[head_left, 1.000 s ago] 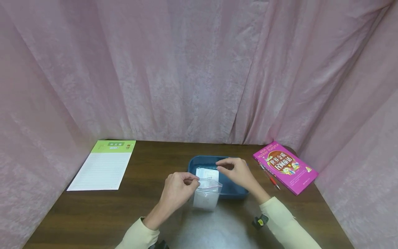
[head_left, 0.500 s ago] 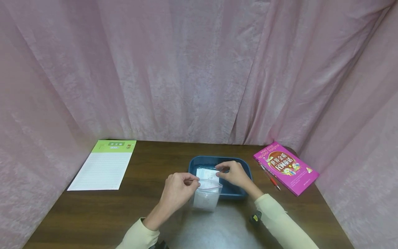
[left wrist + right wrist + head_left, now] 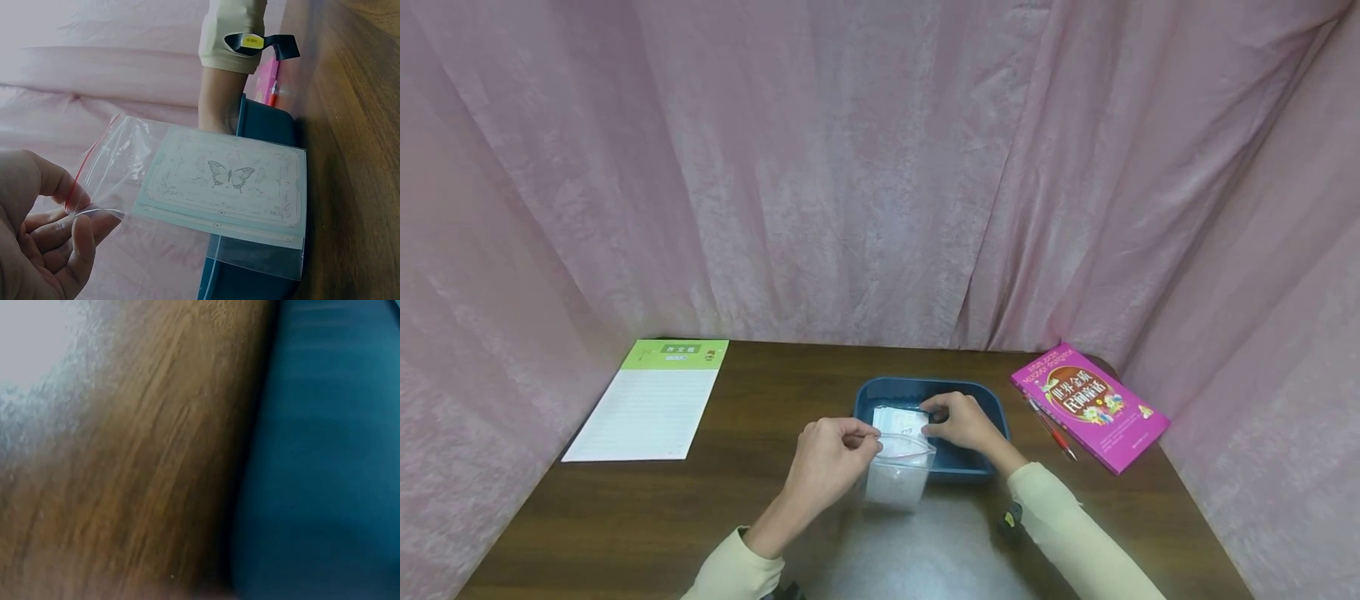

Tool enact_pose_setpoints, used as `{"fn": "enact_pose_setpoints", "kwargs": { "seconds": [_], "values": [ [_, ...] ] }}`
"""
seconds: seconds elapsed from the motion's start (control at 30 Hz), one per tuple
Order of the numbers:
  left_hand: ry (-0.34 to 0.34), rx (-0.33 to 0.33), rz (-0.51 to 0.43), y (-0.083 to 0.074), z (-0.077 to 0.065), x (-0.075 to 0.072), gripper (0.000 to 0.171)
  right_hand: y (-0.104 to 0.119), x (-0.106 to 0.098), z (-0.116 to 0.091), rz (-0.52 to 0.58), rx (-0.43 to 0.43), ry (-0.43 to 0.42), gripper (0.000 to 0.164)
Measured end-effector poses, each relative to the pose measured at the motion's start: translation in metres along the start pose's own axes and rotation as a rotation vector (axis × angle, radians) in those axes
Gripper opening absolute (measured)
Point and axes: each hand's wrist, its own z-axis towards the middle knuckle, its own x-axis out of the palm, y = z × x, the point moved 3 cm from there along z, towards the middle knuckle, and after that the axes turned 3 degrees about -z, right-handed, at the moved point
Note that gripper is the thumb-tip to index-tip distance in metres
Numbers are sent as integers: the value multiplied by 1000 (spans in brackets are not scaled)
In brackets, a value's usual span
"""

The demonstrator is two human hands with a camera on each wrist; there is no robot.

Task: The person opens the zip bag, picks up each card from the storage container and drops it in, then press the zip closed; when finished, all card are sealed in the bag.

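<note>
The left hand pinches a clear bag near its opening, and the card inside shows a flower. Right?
Not quite: the left wrist view shows a butterfly on the card, not a flower. The left hand does pinch the bag near its opening.

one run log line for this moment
left hand: pinches clear bag at mouth; bag: butterfly card inside; right hand: at white paper in blue tray, grip unclear

Left hand — pinching, right hand — curved

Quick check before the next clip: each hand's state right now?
Left hand: holding, pinching the plastic bag near its mouth.
Right hand: over the tray, beside the white paper; whether it grips that cannot be told.
</note>
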Motion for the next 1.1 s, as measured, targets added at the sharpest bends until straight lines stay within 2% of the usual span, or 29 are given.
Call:
{"fn": "enact_pose_setpoints", "kwargs": {
  "seconds": [0.57, 1.1],
  "values": [
    [8, 3, -3, -1, -1, -1, 10, 1, 6, 5, -79, 18, 59, 37],
    [20, 2, -2, -3, 1, 0, 11, 4, 6, 6, -85, 14, 27, 36]
  ]
}}
